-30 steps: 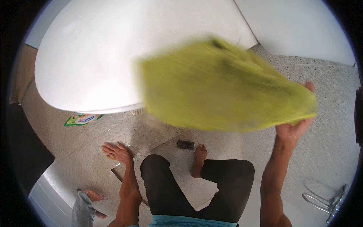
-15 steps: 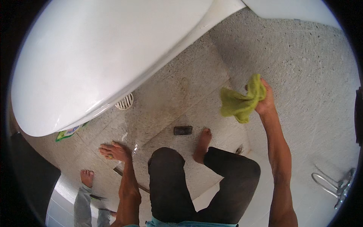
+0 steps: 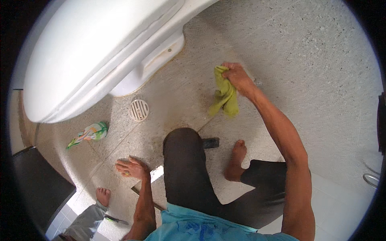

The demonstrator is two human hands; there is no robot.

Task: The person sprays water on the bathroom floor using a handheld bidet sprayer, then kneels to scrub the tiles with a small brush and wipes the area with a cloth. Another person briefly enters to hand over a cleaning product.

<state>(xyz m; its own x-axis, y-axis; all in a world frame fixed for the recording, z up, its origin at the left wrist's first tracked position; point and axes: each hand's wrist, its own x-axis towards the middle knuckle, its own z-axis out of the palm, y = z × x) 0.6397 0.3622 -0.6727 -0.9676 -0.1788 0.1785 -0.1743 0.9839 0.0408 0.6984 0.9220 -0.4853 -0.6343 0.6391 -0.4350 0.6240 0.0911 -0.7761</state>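
My right hand (image 3: pixel 240 80) is closed around one end of a yellow-green cloth (image 3: pixel 226 98), whose loose folds hang down toward the floor. It is over the floor near the right wall, to the right of the white toilet (image 3: pixel 88 64). My left hand (image 3: pixel 133 168) has its palm down and fingers stretched out at the tiled floor, and holds nothing. Beyond it is a round white drain cover (image 3: pixel 139 110). A small dark rectangular block (image 3: pixel 211 143) lies partly hidden behind my left knee.
A crumpled green and white plastic pouch (image 3: pixel 95 131) lies below the toilet's rim. Another person's bare foot (image 3: pixel 103 195) stands at the lower left, near a dark panel (image 3: pixel 40 184). At the far right a metal fixture (image 3: pixel 370 180) juts from the wall.
My right hand has carried the cloth left and farther away, lower along the wall. The view has shifted, showing the toilet's base and more of the drain cover and pouch. My left hand stays flat.
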